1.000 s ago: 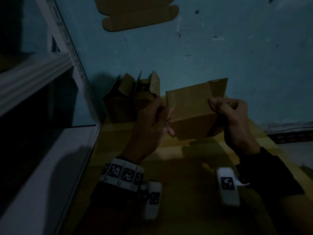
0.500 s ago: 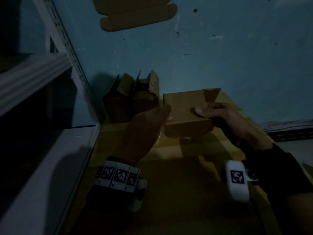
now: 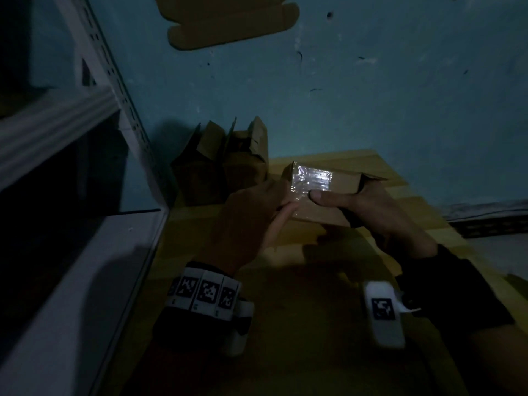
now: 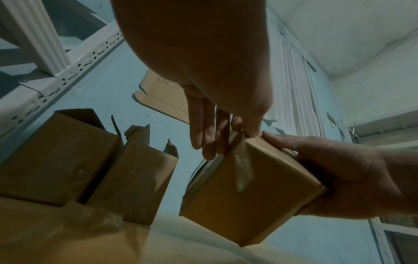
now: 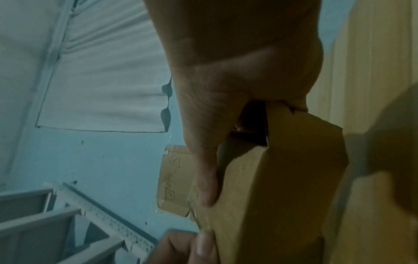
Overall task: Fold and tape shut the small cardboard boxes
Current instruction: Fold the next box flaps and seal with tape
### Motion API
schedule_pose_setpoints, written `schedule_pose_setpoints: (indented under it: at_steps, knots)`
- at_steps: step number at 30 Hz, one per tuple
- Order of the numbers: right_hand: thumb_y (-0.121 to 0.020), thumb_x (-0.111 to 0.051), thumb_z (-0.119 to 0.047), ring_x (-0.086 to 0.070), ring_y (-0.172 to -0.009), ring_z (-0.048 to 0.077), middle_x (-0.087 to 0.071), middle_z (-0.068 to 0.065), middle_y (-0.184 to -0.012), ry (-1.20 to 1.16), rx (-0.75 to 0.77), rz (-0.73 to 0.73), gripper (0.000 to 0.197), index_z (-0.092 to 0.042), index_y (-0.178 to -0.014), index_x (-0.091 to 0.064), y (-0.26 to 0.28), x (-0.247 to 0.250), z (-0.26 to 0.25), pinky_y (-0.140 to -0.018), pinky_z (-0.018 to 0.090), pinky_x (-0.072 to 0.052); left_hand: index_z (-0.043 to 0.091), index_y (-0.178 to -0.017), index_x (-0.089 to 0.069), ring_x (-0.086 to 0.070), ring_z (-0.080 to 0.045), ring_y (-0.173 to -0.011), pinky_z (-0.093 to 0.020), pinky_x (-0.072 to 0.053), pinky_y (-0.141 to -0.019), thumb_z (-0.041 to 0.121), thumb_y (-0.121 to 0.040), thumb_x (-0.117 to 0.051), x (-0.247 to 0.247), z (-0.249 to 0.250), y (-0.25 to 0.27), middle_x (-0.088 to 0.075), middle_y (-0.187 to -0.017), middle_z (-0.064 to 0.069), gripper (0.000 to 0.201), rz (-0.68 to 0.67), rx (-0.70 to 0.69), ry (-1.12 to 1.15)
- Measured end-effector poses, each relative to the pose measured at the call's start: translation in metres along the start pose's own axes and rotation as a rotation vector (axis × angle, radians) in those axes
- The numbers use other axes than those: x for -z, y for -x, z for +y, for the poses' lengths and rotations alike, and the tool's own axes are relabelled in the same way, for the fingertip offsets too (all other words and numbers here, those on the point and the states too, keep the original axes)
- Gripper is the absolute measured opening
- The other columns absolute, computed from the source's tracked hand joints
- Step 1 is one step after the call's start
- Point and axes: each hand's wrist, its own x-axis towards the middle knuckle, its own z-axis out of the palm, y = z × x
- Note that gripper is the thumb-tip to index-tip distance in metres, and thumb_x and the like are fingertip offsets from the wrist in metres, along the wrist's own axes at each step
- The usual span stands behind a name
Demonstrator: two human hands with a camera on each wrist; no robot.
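A small brown cardboard box is held just above the wooden table. A strip of shiny clear tape runs across its top and down its left end. My left hand is at that left end, and its straight fingers press the tape onto the box. My right hand grips the right end with its thumb on top; the other fingers are hidden behind and under the box. In the right wrist view the thumb lies along the box, which has a loose flap on that side.
Two open-topped cardboard boxes stand at the back left against the blue wall. A white metal shelving rack lines the left side. A flat cardboard blank hangs on the wall. Crumpled clear plastic lies by the boxes.
The box has tipped from standing on end to lying flatter and lower, taped face up. My left hand went from gripping its edge to pressing the tape; my right thumb moved onto the top.
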Motion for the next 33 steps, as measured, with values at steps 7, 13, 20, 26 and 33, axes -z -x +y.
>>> schedule_pose_setpoints:
  at_steps: [7,13,20,26,33]
  knots:
    - [-0.055,-0.099,-0.049,-0.055,-0.092,0.07,-0.054,0.046,-0.119,0.006,-0.052,-0.038,0.088,0.011,-0.109,-0.065,0.002,-0.002,-0.003,-0.08,0.084,-0.044,0.011,-0.094,-0.055,-0.037,-0.005,-0.058,-0.017,-0.026,-0.055,0.028,-0.099,-0.045,-0.004,0.004,0.002,-0.038,-0.077,0.013,0.02,-0.045,-0.002,-0.021]
    - [-0.058,-0.096,-0.047,-0.055,-0.063,0.054,-0.064,0.038,-0.087,0.036,-0.023,-0.046,0.065,0.003,-0.092,-0.072,-0.004,0.007,0.002,-0.064,0.053,-0.046,0.015,-0.085,-0.05,-0.037,-0.004,-0.057,-0.02,-0.031,-0.053,0.02,-0.099,-0.045,-0.003,0.007,0.001,-0.039,-0.073,0.011,0.015,-0.022,0.042,0.123]
    - [-0.053,-0.097,-0.057,-0.053,-0.087,0.07,-0.048,0.05,-0.116,-0.006,0.039,-0.06,0.107,0.017,-0.116,-0.051,-0.005,0.007,0.004,-0.069,0.048,-0.041,0.025,-0.089,-0.045,-0.06,-0.011,-0.057,-0.041,-0.052,-0.056,0.031,-0.101,-0.038,-0.007,0.007,0.006,-0.06,-0.071,0.002,0.015,0.027,0.201,0.269]
    - [-0.058,-0.096,-0.053,-0.067,-0.091,0.053,-0.066,0.036,-0.112,0.001,0.012,-0.06,0.078,0.0,-0.109,-0.069,-0.007,0.012,0.008,-0.074,0.053,-0.049,0.017,-0.083,-0.051,-0.062,-0.012,-0.057,-0.045,-0.052,-0.058,0.024,-0.101,-0.045,-0.007,0.007,0.005,-0.061,-0.064,-0.001,0.02,0.007,0.276,0.429]
    - [-0.072,-0.083,-0.034,-0.071,-0.099,0.045,-0.078,0.011,-0.102,-0.074,-0.001,-0.026,0.042,-0.013,-0.107,-0.075,0.0,0.015,0.0,-0.083,0.06,-0.057,0.007,-0.083,-0.058,-0.065,-0.024,-0.064,-0.033,-0.057,-0.062,0.046,-0.101,-0.039,0.003,0.009,-0.001,-0.062,-0.07,-0.012,0.046,0.028,0.349,0.716]
